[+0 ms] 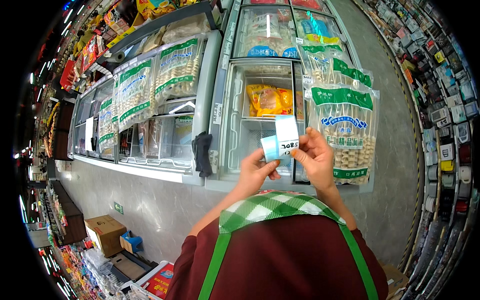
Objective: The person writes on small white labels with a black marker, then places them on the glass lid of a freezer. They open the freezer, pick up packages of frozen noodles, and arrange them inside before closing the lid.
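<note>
Above the chest freezer (221, 150), my left hand (257, 170) grips a roll of labels (270, 147) with a light blue backing. My right hand (314, 155) pinches the white label strip (287, 131) coming off that roll; it bears handwriting. Just right of my right hand lies a clear bag of skewered food (347, 138) with green bands, on the freezer top. More such bags (326, 63) lie partly overlapped behind it. Under my hands a freezer compartment shows through, and a yellow food package (269, 100) rests in its wire basket.
A second freezer (204, 93) at the left carries several bags of skewers (137, 93). Dark cloth (202, 153) hangs on the edge between the freezers. A cardboard box (105, 234) and a blue stool (132, 242) stand on the floor at lower left. Stocked shelves line the right.
</note>
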A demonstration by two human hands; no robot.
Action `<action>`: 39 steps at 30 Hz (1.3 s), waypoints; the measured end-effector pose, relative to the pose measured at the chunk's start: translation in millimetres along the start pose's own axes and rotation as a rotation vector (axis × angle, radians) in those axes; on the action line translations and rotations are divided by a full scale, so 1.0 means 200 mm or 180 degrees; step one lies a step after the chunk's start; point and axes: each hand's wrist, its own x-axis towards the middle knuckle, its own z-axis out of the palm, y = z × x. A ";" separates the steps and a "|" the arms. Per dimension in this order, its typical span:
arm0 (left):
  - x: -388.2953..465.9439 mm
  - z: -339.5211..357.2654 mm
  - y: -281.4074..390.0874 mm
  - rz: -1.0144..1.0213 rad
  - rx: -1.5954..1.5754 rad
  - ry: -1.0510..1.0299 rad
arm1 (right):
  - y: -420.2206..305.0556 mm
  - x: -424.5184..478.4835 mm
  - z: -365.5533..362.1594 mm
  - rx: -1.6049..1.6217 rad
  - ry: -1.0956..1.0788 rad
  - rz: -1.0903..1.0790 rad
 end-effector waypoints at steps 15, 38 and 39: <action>-0.05 -0.02 -0.15 -0.0170 -0.0975 0.0504 | 0.10 -0.13 -0.06 -0.2025 -0.1370 0.0127; -0.07 -0.42 -0.76 -0.1658 -0.2527 0.0894 | 0.70 -0.15 0.09 -0.2877 -0.1576 0.1500; -0.06 -0.44 -0.77 -0.1642 -0.2594 0.0833 | 0.71 -0.14 0.10 -0.2905 -0.1535 0.1574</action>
